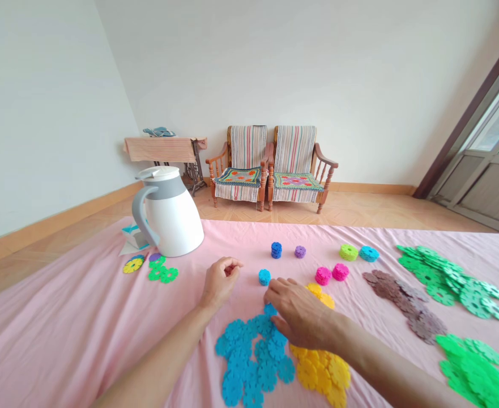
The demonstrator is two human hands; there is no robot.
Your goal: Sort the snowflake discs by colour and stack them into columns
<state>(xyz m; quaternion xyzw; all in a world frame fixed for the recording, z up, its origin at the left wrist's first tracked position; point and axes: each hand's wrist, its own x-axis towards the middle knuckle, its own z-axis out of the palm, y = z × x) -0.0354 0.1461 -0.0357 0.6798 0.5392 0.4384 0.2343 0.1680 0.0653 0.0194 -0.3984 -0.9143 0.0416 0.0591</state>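
My left hand point(220, 279) rests on the pink cloth point(75, 323) with its fingers curled in; whether anything is inside them is hidden. My right hand point(299, 315) lies palm down across a pile of flat blue snowflake discs point(251, 362), fingertips touching one blue disc at the pile's far edge. Under and beside that wrist is a pile of yellow discs point(323, 374). A small stack of light-blue discs point(264, 277) stands between the two hands.
Small stacks stand further back: dark blue point(276, 250), purple point(300, 251), pink point(323, 276), lime point(348, 252), cyan point(369, 254). Brown point(406, 300) and green piles point(453, 277) lie right. A white jug point(168, 211) stands at back left. Two armchairs point(270, 167) line the wall.
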